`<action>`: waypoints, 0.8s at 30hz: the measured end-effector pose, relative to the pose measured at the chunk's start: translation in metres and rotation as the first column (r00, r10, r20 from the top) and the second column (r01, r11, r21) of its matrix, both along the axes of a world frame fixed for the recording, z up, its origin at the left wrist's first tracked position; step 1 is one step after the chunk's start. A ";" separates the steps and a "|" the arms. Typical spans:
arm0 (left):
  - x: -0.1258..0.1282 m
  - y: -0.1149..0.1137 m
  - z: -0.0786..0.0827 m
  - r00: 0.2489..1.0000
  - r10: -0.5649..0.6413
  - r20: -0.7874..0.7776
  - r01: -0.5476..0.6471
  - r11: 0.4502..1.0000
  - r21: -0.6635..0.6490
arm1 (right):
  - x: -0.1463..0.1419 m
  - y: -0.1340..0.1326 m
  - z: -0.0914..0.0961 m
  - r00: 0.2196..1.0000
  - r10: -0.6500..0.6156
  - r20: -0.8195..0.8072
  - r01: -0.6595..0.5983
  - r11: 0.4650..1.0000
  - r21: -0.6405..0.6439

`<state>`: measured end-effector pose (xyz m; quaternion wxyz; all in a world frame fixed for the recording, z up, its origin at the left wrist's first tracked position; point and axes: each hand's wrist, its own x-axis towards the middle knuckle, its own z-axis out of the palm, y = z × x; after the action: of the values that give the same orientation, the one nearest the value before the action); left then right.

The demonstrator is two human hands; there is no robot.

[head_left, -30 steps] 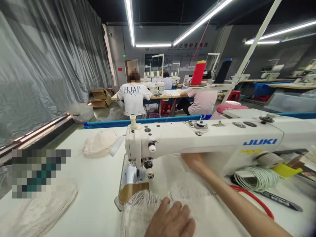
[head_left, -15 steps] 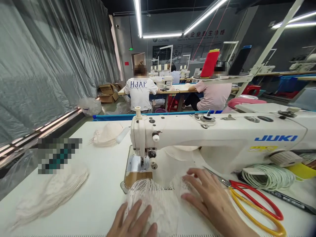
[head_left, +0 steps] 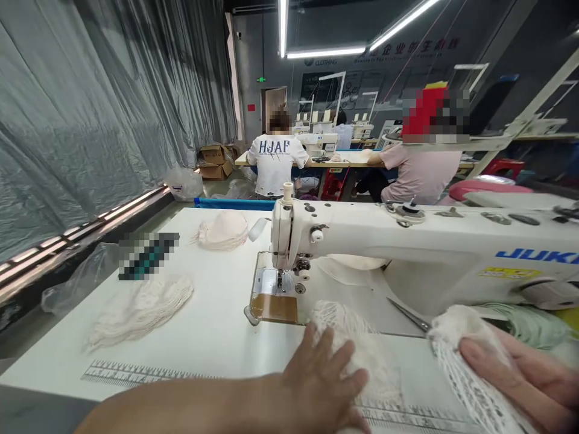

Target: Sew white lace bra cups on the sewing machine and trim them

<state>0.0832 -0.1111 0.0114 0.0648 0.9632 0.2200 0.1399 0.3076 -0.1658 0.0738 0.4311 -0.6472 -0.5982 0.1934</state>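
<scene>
My left hand (head_left: pixel 323 374) lies on a white lace-edged fabric piece (head_left: pixel 380 361) in front of the sewing machine (head_left: pixel 357 241), its fingers spread. At the right, my right hand (head_left: pixel 525 374) pinches another white piece of openwork fabric (head_left: pixel 456 349) between thumb and fingers, lifted off the table. It hides most of the scissors (head_left: pixel 409 313); only their blades show. The machine's presser foot (head_left: pixel 280 280) stands to the left of the fabric, with nothing seen under it.
Stacks of white fabric pieces (head_left: pixel 145 310) and pale pink ones (head_left: pixel 222 230) lie on the left of the white table (head_left: pixel 217 337). A ruler scale (head_left: pixel 131 372) runs along the front. Green cord (head_left: pixel 529 325) sits behind my right hand. Other people (head_left: pixel 275 160) sit at machines ahead.
My right hand has moved right and now holds up a fabric piece in front of the scissors. My left hand has reached farther forward and right over the fabric. The view has turned left.
</scene>
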 end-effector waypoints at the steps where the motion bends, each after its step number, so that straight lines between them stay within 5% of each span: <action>1: 0.011 0.006 0.010 0.999 -0.024 0.024 0.028 0.983 -0.183 | -0.011 -0.002 0.009 0.958 0.022 -0.286 -0.065 0.988 -0.141; 2: 0.017 0.012 0.020 0.996 0.000 0.089 0.035 0.919 -0.394 | -0.024 -0.002 0.014 0.858 0.033 -0.513 -0.185 0.951 -0.248; 3: 0.019 0.016 0.029 0.976 0.114 0.187 0.026 0.787 -0.616 | -0.037 0.001 0.016 0.753 0.041 -0.657 -0.298 0.911 -0.286; 5: 0.007 0.019 0.041 0.866 0.394 0.309 0.155 0.376 -0.914 | -0.063 0.009 0.010 0.627 0.087 -0.774 -0.395 0.892 -0.219; 6: -0.003 0.017 0.044 0.800 0.511 0.314 0.243 0.202 -0.949 | -0.075 0.014 0.005 0.595 0.117 -0.795 -0.425 0.886 -0.187; 7: -0.015 0.015 0.044 0.750 0.584 0.309 0.319 0.089 -0.944 | -0.085 0.019 -0.001 0.580 0.140 -0.803 -0.441 0.882 -0.164; 8: -0.027 0.012 0.044 0.718 0.625 0.305 0.362 0.038 -0.931 | -0.094 0.023 -0.007 0.579 0.159 -0.799 -0.457 0.875 -0.157; 10: -0.046 0.008 0.042 0.676 0.664 0.318 0.367 0.070 -0.927 | -0.104 0.030 -0.013 0.640 0.202 -0.742 -0.466 0.869 -0.165; 14: -0.059 0.020 0.048 0.635 0.663 0.396 0.230 0.327 -0.916 | -0.104 0.035 0.007 0.883 0.405 -0.236 -0.432 0.899 -0.073; 16: -0.061 0.033 0.055 0.638 0.599 0.485 0.228 0.455 -0.861 | -0.104 0.034 0.025 0.867 0.496 0.045 -0.496 0.868 0.011; 19: -0.077 0.051 0.057 0.732 0.381 0.565 0.300 0.564 -0.770 | -0.112 0.033 0.036 0.756 0.643 0.122 -0.646 0.763 -0.017; 21: -0.096 0.059 0.048 0.834 0.303 0.461 0.172 0.651 -0.739 | -0.118 0.038 0.026 0.754 0.652 0.085 -0.648 0.758 -0.068; 24: -0.125 0.061 0.031 0.829 0.499 0.251 -0.213 0.697 -0.684 | -0.122 0.055 -0.008 0.817 0.557 0.151 -0.544 0.830 -0.122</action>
<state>-0.0414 -0.0498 0.0426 0.3995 0.7677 0.4213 0.2711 0.1854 -0.1105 0.0663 0.2768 -0.4768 -0.7887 0.2720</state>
